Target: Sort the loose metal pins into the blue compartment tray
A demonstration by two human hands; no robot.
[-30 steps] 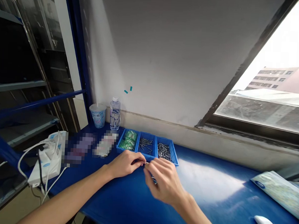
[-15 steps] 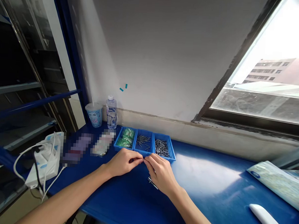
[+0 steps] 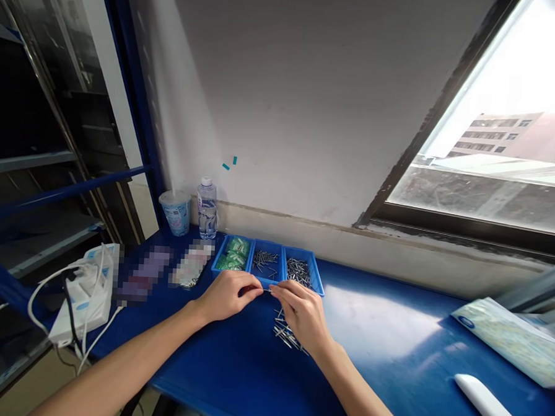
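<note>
My left hand [image 3: 230,296] is closed in a pinch, just in front of the blue bins. Opposite it, my right hand [image 3: 303,312] pinches too, its fingertips a short gap from the left ones. A thin metal pin [image 3: 266,289] spans that gap, gripped at both ends; its exact shape is too small to make out. Partly hidden under my right hand lies a pile of loose metal pins [image 3: 284,334] on the blue table. Beyond my fingers, the middle bin [image 3: 267,274] holds some dark thin pins, and the right bin [image 3: 320,286] holds many silver ones.
The left bin [image 3: 215,265] contains green-and-white packets. Behind stand a water bottle [image 3: 207,209] and a paper cup [image 3: 176,215]. A power strip [image 3: 86,303] with cables lies far left. A white oblong object [image 3: 485,402] and a tissue pack [image 3: 512,344] are on the right.
My fingertips have drawn slightly apart, showing the thin pin between them. My right hand has shifted a little, and more of the loose pile beneath it shows.
</note>
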